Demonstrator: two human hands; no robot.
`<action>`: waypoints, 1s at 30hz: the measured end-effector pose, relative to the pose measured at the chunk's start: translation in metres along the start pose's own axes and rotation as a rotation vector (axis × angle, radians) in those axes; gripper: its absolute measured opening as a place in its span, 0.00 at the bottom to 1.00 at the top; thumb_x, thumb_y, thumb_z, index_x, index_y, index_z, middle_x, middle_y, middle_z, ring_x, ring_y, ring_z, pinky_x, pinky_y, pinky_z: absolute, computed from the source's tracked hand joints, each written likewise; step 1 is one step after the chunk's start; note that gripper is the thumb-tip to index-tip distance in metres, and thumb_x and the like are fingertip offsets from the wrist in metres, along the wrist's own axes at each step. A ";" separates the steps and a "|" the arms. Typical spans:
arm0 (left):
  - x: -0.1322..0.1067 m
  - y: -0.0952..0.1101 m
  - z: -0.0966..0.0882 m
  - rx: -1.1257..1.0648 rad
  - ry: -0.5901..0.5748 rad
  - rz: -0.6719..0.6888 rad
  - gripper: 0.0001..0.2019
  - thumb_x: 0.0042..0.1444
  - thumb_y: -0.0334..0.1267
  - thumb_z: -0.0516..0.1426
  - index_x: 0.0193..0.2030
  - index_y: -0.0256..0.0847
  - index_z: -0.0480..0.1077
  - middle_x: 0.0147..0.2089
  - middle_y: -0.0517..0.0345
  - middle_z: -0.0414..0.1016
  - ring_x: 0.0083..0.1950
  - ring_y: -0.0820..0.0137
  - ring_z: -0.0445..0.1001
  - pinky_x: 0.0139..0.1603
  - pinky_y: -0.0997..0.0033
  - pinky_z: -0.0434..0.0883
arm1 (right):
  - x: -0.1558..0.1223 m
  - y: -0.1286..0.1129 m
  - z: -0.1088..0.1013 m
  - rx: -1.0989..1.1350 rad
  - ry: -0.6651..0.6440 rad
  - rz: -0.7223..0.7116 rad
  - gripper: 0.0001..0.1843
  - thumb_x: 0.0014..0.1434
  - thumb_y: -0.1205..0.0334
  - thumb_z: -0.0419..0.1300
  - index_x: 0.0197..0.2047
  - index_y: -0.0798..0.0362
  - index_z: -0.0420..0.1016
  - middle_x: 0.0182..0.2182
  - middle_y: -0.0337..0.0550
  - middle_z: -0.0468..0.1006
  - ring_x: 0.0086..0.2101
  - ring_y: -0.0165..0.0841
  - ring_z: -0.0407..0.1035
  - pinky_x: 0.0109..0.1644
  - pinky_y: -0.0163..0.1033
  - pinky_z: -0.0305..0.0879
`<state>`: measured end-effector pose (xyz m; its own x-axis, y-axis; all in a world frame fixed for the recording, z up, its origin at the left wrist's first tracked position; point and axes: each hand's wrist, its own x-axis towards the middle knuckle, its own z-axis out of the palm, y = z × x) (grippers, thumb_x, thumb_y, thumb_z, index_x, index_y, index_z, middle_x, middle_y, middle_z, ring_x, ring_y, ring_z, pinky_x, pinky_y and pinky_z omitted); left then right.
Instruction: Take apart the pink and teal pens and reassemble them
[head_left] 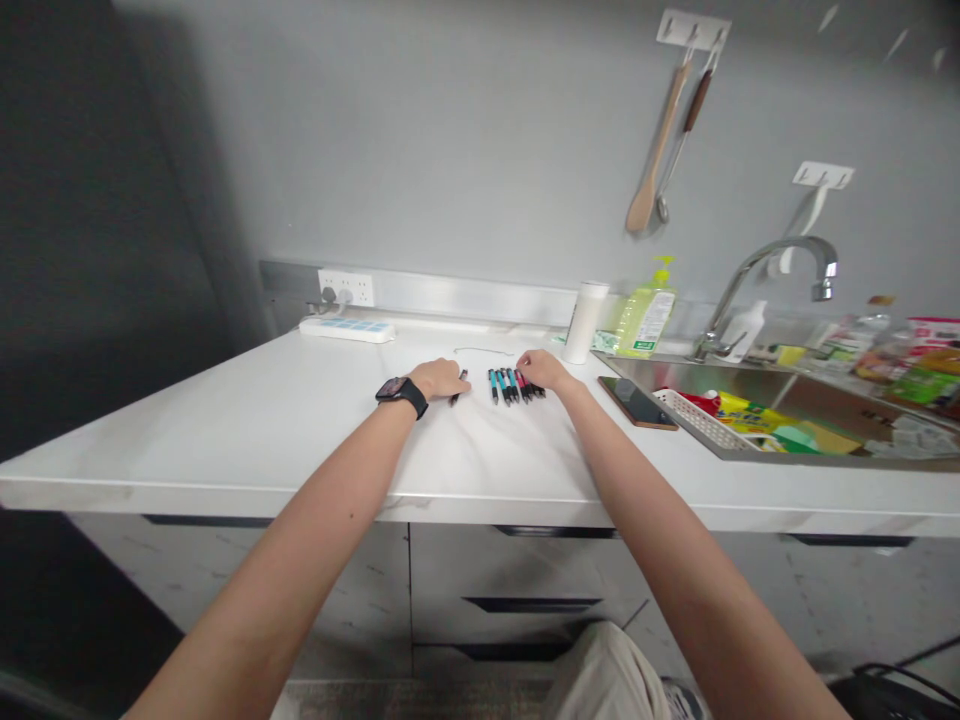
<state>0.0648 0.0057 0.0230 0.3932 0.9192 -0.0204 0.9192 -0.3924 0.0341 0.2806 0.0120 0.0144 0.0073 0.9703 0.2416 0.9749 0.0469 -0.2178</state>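
Several pens (504, 386), some with bright blue barrels and some red and black, lie side by side in a row on the white countertop. My left hand (439, 380), with a black watch on its wrist, is left of the row. Its fingers are closed on a dark pen (460, 387) at the counter surface. At the right end of the row, my right hand (545, 370) has its fingers pinched at the top of a red pen (523, 384). Part of the pens there is hidden beneath this hand.
A phone (637, 402) lies by the sink (720, 455), which holds a white basket (701, 418) and packages. Behind stand a white cylinder (585, 322) and a soap bottle (645, 315). A power strip (346, 329) sits along the wall at back left.
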 end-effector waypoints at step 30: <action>-0.017 -0.062 -0.031 0.154 -0.029 -0.088 0.25 0.54 0.46 0.49 0.50 0.29 0.72 0.52 0.32 0.73 0.51 0.52 0.73 0.47 0.61 0.69 | -0.020 -0.052 0.006 0.092 -0.018 -0.178 0.12 0.57 0.58 0.54 0.33 0.56 0.77 0.33 0.49 0.80 0.35 0.35 0.72 0.37 0.34 0.61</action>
<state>0.0005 0.0157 0.0520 0.3092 0.9499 -0.0454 0.9420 -0.3125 -0.1222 0.2287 -0.0083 0.0152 -0.1680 0.9487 0.2678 0.9358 0.2389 -0.2592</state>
